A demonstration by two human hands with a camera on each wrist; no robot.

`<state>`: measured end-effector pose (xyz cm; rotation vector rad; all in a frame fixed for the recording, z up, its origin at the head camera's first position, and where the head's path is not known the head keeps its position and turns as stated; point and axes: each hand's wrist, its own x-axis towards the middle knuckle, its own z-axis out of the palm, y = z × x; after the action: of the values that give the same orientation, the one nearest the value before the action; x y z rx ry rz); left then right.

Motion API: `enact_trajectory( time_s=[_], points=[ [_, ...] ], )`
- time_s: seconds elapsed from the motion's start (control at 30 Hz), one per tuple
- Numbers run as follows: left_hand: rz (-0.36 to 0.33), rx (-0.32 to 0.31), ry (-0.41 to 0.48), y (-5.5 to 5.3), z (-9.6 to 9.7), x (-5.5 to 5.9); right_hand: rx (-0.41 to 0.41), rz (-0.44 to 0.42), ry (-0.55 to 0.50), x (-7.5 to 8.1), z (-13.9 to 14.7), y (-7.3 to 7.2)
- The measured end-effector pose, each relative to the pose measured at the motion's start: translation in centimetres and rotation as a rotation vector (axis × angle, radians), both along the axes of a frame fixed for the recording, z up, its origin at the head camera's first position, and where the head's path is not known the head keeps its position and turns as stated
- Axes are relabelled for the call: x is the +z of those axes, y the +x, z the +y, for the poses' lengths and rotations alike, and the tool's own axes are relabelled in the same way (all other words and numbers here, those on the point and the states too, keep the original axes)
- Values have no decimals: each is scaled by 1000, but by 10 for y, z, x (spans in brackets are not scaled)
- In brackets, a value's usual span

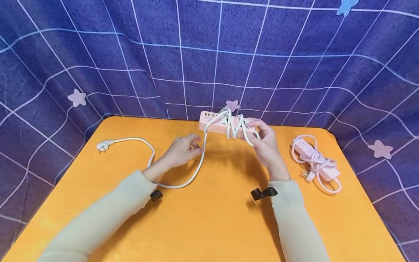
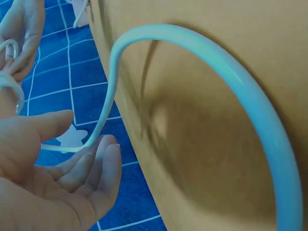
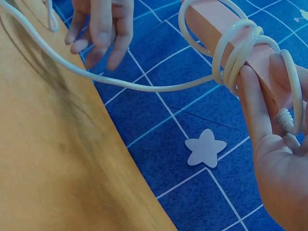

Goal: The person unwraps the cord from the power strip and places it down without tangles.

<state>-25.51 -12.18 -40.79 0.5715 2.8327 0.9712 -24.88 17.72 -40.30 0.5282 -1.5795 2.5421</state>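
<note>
Tabletop [image 1: 212, 218]: lower frame, up to about mid-height. Curtain [image 1: 196, 67]: behind the tabletop, upper frame and both sides. Held power strip [image 1: 216, 127]: frame centre, before the curtain, right hand [image 1: 266, 145] at its right end. Cord [image 1: 176, 187]: wound about that strip, dropping from its left part, curving leftward over the tabletop (a stretch hidden by the left wrist) to the plug [image 1: 103, 146], left of frame. Left hand [image 1: 182, 151]: between plug and strip, at the cord. Second power strip [image 1: 328, 171]: right of frame, on the tabletop, its own cord about it.
</note>
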Motion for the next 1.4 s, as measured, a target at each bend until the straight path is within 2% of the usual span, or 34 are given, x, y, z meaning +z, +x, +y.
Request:
enact_trajectory(
  time_s=[0.17, 0.33, 0.5, 0.67, 0.83, 1.03, 1.4],
  points=[
    [-9, -4, -11, -5, 5, -4, 0, 6, -4, 0, 0, 1],
    [-71, 0, 3, -13, 8, -11, -1, -2, -3, -1, 2, 1],
    [-147, 0, 42, -13, 11, -15, 1, 4, -11, -2, 2, 1],
    [-162, -18, 111, -15, 12, -20, 26, 26, -24, -2, 1, 0],
    [-135, -5, 207, -20, 9, -23, 24, 26, -24, -1, 1, 0],
    [-68, 46, 219, -24, 3, -20, 39, 25, -25, -2, 2, 0],
    [76, 86, 228, -33, -9, 2, 38, 37, -29, -1, 2, 1]
  ],
)
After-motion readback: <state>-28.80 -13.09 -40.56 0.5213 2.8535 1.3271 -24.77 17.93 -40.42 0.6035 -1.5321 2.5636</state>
